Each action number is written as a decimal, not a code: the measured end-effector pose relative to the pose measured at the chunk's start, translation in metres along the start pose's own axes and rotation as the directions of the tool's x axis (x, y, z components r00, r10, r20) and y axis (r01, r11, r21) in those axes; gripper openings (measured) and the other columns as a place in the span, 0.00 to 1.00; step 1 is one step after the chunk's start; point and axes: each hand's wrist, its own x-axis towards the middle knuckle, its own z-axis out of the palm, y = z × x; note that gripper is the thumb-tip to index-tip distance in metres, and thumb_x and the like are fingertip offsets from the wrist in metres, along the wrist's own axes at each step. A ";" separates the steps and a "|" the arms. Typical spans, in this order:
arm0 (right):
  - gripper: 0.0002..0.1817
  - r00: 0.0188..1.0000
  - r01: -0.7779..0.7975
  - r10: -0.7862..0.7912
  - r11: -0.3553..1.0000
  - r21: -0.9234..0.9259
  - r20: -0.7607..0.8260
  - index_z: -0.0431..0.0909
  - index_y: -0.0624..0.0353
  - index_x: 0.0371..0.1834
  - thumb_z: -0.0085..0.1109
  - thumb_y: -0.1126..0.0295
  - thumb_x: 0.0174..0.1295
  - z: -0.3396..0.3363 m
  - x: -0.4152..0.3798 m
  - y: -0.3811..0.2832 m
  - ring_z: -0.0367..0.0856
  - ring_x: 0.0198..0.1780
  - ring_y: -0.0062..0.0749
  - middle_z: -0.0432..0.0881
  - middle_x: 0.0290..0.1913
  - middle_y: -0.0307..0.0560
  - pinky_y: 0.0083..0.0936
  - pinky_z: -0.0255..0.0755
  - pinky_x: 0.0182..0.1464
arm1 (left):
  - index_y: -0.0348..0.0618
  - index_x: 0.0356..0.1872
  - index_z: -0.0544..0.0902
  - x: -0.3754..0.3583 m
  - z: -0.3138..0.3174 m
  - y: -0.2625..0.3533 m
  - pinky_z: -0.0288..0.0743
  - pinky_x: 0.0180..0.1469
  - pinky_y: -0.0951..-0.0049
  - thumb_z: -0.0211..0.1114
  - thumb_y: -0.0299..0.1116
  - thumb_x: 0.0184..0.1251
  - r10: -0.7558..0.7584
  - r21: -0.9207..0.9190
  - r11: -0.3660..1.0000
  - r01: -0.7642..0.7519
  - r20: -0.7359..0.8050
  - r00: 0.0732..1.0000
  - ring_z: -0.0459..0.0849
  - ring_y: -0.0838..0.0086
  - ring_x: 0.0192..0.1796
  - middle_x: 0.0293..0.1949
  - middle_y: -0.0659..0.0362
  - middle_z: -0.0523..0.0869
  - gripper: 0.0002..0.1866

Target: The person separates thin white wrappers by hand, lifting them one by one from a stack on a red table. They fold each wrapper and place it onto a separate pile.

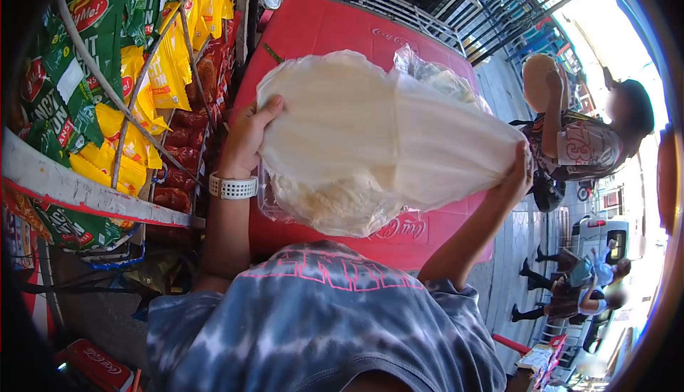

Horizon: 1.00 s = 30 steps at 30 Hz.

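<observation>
Both hands grip a white plastic bag (370, 135) mid-frame. Left hand (246, 135) fingers clamp its edge. Right hand (516, 171) fingers close on its neck.

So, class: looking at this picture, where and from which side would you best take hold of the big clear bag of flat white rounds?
Probably at its two ends, from the sides, as shown. The bag is wide, limp and sags in the middle. The left hand clasps the rounded end; the right hand gathers the narrowed neck, a natural grip above the red cooler lid.

bright daylight, glare blown out at right, heavy fisheye distortion, dark vignetted edges.
</observation>
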 end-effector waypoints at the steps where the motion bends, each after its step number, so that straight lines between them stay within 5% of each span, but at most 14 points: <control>1: 0.05 1.000 -0.031 0.031 0.999 0.026 0.006 0.77 0.60 0.26 0.60 0.70 0.53 -0.014 0.011 0.005 0.71 0.26 0.14 0.74 0.24 0.33 0.13 0.65 0.29 | 0.39 0.36 0.78 0.001 -0.001 0.002 0.73 0.34 0.80 0.59 0.40 0.59 -0.004 -0.002 1.000 0.004 -0.028 1.000 0.80 0.79 0.31 0.31 0.60 0.81 0.13; 6: 0.12 0.988 -0.152 0.144 0.968 0.199 0.054 0.73 0.59 0.35 0.54 0.61 0.58 -0.051 0.050 0.012 0.75 0.32 0.26 0.75 0.32 0.39 0.26 0.72 0.34 | 0.37 0.37 0.78 0.021 -0.029 -0.017 0.73 0.35 0.76 0.60 0.40 0.58 0.063 0.214 0.976 -0.043 -0.086 0.994 0.81 0.72 0.29 0.29 0.56 0.82 0.15; 7: 0.13 0.982 -0.190 0.183 0.959 0.211 0.054 0.72 0.59 0.36 0.52 0.60 0.59 -0.052 0.052 0.009 0.75 0.32 0.29 0.75 0.31 0.40 0.28 0.72 0.34 | 0.36 0.39 0.77 0.023 -0.038 -0.021 0.73 0.36 0.73 0.61 0.39 0.57 0.138 0.420 0.902 -0.095 -0.074 0.988 0.80 0.68 0.30 0.30 0.54 0.82 0.16; 12: 0.14 0.925 -0.271 0.281 0.960 -0.073 0.256 0.72 0.58 0.39 0.53 0.59 0.58 -0.014 0.044 -0.003 0.75 0.33 0.25 0.74 0.31 0.40 0.24 0.71 0.32 | 0.35 0.50 0.69 0.007 -0.033 -0.011 0.69 0.46 0.64 0.65 0.40 0.50 0.488 0.993 0.009 -0.120 0.101 0.867 0.76 0.53 0.43 0.41 0.43 0.77 0.28; 15: 0.15 0.867 -0.212 0.305 0.941 -0.263 0.395 0.73 0.60 0.43 0.55 0.62 0.57 0.039 -0.014 -0.014 0.73 0.32 0.20 0.76 0.33 0.40 0.18 0.68 0.32 | 0.37 0.54 0.64 0.005 -0.011 0.006 0.67 0.49 0.64 0.67 0.41 0.48 0.657 0.944 -0.118 -0.307 0.306 0.689 0.70 0.54 0.53 0.47 0.43 0.73 0.34; 16: 0.15 0.814 -0.223 0.368 0.912 -0.343 0.449 0.73 0.60 0.44 0.54 0.63 0.58 0.051 -0.031 -0.020 0.73 0.32 0.18 0.77 0.33 0.41 0.17 0.67 0.33 | 0.39 0.55 0.63 0.000 0.003 0.015 0.66 0.50 0.63 0.67 0.41 0.47 0.647 0.881 -0.088 -0.465 0.405 0.646 0.69 0.54 0.54 0.48 0.43 0.73 0.34; 18: 0.12 0.416 -0.003 0.304 0.943 -0.333 0.857 0.74 0.62 0.42 0.55 0.67 0.57 0.058 -0.040 -0.012 0.73 0.34 0.19 0.77 0.34 0.41 0.17 0.67 0.36 | 0.42 0.56 0.63 -0.012 0.039 0.032 0.64 0.51 0.63 0.68 0.42 0.45 0.641 0.683 -0.024 -0.730 0.571 0.513 0.66 0.53 0.56 0.50 0.45 0.72 0.36; 21: 0.10 0.075 -0.009 0.217 0.976 -0.217 0.973 0.75 0.63 0.39 0.58 0.72 0.54 0.083 -0.066 -0.026 0.74 0.38 0.20 0.78 0.34 0.40 0.19 0.68 0.40 | 0.41 0.51 0.69 -0.030 0.083 0.041 0.69 0.43 0.65 0.68 0.43 0.45 0.609 0.473 0.003 -0.881 0.698 0.377 0.75 0.56 0.48 0.42 0.48 0.78 0.31; 22: 0.10 0.003 -0.023 0.209 0.978 -0.209 0.978 0.75 0.63 0.38 0.59 0.74 0.53 0.088 -0.070 -0.032 0.75 0.39 0.21 0.78 0.35 0.40 0.20 0.69 0.41 | 0.40 0.48 0.72 -0.031 0.082 0.044 0.69 0.40 0.67 0.68 0.42 0.45 0.490 0.504 0.165 -0.848 0.704 0.514 0.77 0.58 0.43 0.37 0.50 0.79 0.28; 23: 0.12 -0.013 -0.133 0.185 0.974 -0.185 0.983 0.75 0.63 0.38 0.62 0.75 0.49 0.090 -0.073 -0.034 0.75 0.41 0.22 0.78 0.35 0.42 0.22 0.69 0.43 | 0.39 0.44 0.75 -0.031 0.082 0.047 0.70 0.36 0.69 0.69 0.41 0.45 0.348 0.537 0.315 -0.783 0.702 0.621 0.79 0.61 0.38 0.33 0.52 0.80 0.25; 24: 0.13 0.060 -0.006 0.165 0.986 -0.165 0.985 0.75 0.63 0.38 0.63 0.75 0.47 0.089 -0.073 -0.036 0.76 0.41 0.23 0.78 0.36 0.42 0.22 0.69 0.43 | 0.39 0.41 0.77 -0.030 0.082 0.050 0.70 0.32 0.70 0.69 0.41 0.45 0.189 0.569 0.447 -0.690 0.694 0.695 0.80 0.63 0.33 0.28 0.54 0.81 0.22; 25: 0.15 0.134 0.126 0.128 0.981 -0.145 0.983 0.75 0.63 0.38 0.64 0.76 0.45 0.086 -0.072 -0.039 0.76 0.41 0.24 0.78 0.36 0.43 0.23 0.69 0.43 | 0.36 0.31 0.80 -0.030 0.079 0.046 0.68 0.25 0.75 0.68 0.33 0.46 0.347 0.556 0.316 -0.768 0.686 0.640 0.79 0.68 0.22 0.19 0.57 0.80 0.12; 28: 0.19 0.167 0.235 0.271 0.923 -0.305 0.948 0.74 0.63 0.40 0.67 0.75 0.41 0.075 -0.064 -0.036 0.76 0.38 0.23 0.77 0.34 0.43 0.22 0.69 0.42 | 0.37 0.31 0.80 -0.035 0.071 0.053 0.69 0.27 0.77 0.65 0.24 0.46 0.234 0.465 0.645 -0.606 0.635 0.736 0.79 0.69 0.23 0.20 0.57 0.80 0.09; 30: 0.20 0.167 0.381 0.443 0.795 -0.472 0.881 0.73 0.63 0.40 0.67 0.74 0.43 0.067 -0.056 -0.037 0.73 0.38 0.19 0.76 0.33 0.37 0.20 0.68 0.42 | 0.36 0.31 0.79 -0.034 0.075 0.056 0.69 0.28 0.78 0.62 0.21 0.48 0.438 0.421 0.494 -0.761 0.635 0.636 0.79 0.71 0.24 0.21 0.57 0.79 0.07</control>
